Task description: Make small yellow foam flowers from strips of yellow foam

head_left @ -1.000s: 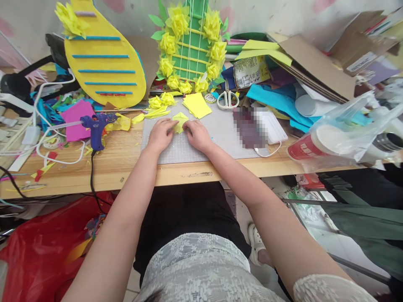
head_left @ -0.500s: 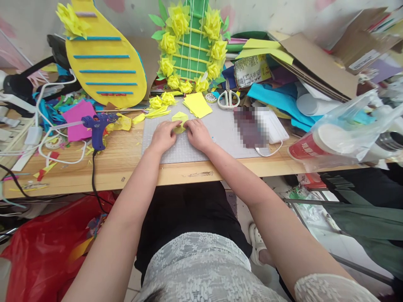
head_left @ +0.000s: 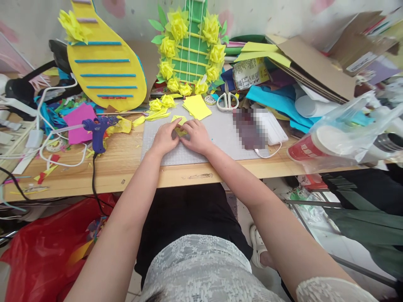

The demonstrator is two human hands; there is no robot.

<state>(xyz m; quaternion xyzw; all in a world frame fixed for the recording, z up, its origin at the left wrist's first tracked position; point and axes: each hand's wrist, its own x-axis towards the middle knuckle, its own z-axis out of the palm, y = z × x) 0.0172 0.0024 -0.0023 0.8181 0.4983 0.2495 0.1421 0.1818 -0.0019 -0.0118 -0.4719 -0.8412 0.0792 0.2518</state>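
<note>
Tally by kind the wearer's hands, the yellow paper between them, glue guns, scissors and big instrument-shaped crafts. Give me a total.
Hands: 2 (left hand, right hand)
Yellow paper between them: 1
Glue gun: 1
Scissors: 1
Instrument-shaped crafts: 2 (yellow craft, green craft)
Total: 7

The left arm (head_left: 122,209) and the right arm (head_left: 255,197), both bare, reached forward and slanted inward from the lower part of the view, the right one slightly bent at the elbow. The left wrist (head_left: 153,152) and the right wrist (head_left: 211,149) stood apart, while the left hand (head_left: 166,136) and the right hand (head_left: 198,136) drew close at the fingertips, backs turned upward. The left index finger and thumb pointed toward the right hand, whose fingers curved over its thumb; whether the fingertips touched could not be told.
</note>
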